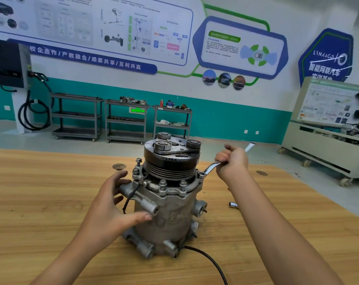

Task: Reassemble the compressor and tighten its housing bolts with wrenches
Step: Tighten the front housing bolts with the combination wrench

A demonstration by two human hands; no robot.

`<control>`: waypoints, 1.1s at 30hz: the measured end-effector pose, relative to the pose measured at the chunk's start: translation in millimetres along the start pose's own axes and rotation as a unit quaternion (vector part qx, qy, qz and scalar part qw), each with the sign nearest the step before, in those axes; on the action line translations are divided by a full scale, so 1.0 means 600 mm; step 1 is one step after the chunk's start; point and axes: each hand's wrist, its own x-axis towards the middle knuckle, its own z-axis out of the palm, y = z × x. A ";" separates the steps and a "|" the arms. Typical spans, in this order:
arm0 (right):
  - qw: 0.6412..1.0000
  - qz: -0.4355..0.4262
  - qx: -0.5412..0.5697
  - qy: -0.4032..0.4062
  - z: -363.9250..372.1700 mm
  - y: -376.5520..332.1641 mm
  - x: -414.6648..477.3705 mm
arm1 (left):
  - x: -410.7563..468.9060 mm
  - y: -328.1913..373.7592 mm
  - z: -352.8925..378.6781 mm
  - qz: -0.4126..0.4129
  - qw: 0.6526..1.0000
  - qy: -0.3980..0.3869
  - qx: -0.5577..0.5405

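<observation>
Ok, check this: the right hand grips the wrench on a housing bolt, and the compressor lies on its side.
Wrong on one point: the head view shows the compressor standing upright, pulley on top. The right hand does grip the wrench on a housing bolt.

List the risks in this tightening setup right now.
The wrench meets the bolt at an angle; a pull by the right hand might slip it off.
The compressor stands on end, steadied only by the open left hand, so it may twist or tip.
The right forearm could sweep away the loose socket beside it.
</observation>
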 end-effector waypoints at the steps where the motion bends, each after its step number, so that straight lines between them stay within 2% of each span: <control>1: 0.999 -0.036 0.010 0.019 -0.006 -0.002 -0.009 | -0.003 0.001 0.002 0.000 1.000 0.005 0.003; 4: 0.990 -0.128 0.037 0.054 -0.022 0.000 -0.043 | -0.011 0.005 0.009 0.005 1.000 0.018 0.024; 6: 0.981 -0.182 0.046 0.051 -0.031 0.007 -0.065 | -0.012 0.008 0.010 0.006 0.999 0.024 0.022; 11: 0.956 -0.285 0.060 -0.025 -0.058 0.026 -0.118 | -0.013 0.008 0.013 0.003 0.999 0.031 0.044; 20: 0.863 -0.481 -0.104 -0.116 -0.092 0.090 -0.178 | -0.016 0.013 0.015 0.010 0.999 0.032 0.037; 26: 0.756 -0.582 -0.241 -0.179 -0.100 0.130 -0.184 | -0.017 0.014 0.016 0.017 0.998 0.032 0.043; 27: 0.720 -0.607 -0.276 -0.192 -0.104 0.138 -0.184 | -0.018 0.015 0.017 0.017 0.998 0.033 0.043; 30: 0.563 -0.668 -0.420 -0.245 -0.126 0.177 -0.183 | -0.017 0.016 0.018 0.022 0.998 0.036 0.044; 31: 0.562 -0.662 -0.429 -0.248 -0.132 0.185 -0.184 | -0.018 0.016 0.018 0.023 0.998 0.035 0.044; 32: 0.609 -0.633 -0.411 -0.244 -0.130 0.187 -0.188 | -0.019 0.016 0.018 0.023 0.998 0.036 0.041; 33: 0.678 -0.591 -0.368 -0.233 -0.123 0.181 -0.191 | -0.019 0.016 0.017 0.022 0.998 0.037 0.039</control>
